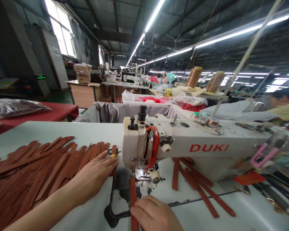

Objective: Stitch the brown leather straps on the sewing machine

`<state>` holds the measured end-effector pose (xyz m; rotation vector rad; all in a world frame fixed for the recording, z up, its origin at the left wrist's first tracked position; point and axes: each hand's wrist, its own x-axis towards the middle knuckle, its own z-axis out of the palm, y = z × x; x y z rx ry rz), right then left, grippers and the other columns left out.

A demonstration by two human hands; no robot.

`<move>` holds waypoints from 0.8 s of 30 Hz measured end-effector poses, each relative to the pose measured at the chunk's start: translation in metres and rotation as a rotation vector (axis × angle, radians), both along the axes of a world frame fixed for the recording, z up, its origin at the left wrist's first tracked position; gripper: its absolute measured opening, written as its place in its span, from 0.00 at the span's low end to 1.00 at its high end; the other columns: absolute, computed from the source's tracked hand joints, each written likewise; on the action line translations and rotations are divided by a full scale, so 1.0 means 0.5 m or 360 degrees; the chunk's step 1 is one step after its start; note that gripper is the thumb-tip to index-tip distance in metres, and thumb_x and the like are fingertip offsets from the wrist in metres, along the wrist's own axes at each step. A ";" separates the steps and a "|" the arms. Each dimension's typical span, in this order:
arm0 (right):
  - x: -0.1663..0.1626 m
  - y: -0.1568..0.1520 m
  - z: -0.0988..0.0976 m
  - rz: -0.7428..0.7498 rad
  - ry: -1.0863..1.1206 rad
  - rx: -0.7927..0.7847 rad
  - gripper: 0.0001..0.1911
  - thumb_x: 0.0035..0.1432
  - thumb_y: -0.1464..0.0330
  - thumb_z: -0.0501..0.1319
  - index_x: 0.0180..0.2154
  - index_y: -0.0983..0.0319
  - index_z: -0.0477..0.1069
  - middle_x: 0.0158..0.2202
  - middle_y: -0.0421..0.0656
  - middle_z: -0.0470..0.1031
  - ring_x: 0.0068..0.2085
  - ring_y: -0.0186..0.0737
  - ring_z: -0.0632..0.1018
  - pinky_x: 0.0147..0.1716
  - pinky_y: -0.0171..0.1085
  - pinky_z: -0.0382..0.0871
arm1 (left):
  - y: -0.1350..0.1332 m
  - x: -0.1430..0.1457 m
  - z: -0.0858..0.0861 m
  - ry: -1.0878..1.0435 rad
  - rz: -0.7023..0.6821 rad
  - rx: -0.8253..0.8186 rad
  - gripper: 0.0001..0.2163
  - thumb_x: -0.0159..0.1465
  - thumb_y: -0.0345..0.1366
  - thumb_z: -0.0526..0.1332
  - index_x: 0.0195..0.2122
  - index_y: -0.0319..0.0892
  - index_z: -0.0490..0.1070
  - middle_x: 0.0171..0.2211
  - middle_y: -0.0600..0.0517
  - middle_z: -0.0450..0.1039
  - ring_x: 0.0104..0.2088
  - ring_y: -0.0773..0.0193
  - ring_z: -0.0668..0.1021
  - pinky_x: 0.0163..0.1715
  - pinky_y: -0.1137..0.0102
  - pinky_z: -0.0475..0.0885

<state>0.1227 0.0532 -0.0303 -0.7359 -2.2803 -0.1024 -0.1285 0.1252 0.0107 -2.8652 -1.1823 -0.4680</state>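
A white DUKI sewing machine (183, 144) stands on the pale table (91, 131). A brown leather strap (133, 192) lies under its presser foot (142, 175) and runs toward me. My right hand (154, 214) rests on the strap's near end, fingers curled and pressed on it. My left hand (93, 176) lies flat with fingers stretched out on the edge of a big pile of brown leather straps (31, 173) to the left of the needle.
Several more straps (199, 189) lie under the machine's arm on the right. Thread cones (194, 77) stand behind. A red table (57, 110) with a plastic bag is at the left. Another person (286, 109) sits at the far right. Red-handled scissors (249, 178) lie at the right.
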 end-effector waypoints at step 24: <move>-0.007 0.030 -0.001 -0.0029 0.0080 -0.0109 0.15 0.60 0.78 0.50 0.34 0.64 0.75 0.28 0.44 0.75 0.28 0.41 0.73 0.28 0.35 0.74 | -0.119 0.122 -0.011 -0.0499 -0.0092 0.0323 0.21 0.62 0.25 0.49 0.56 0.41 0.63 0.46 0.45 0.77 0.49 0.59 0.79 0.56 0.70 0.70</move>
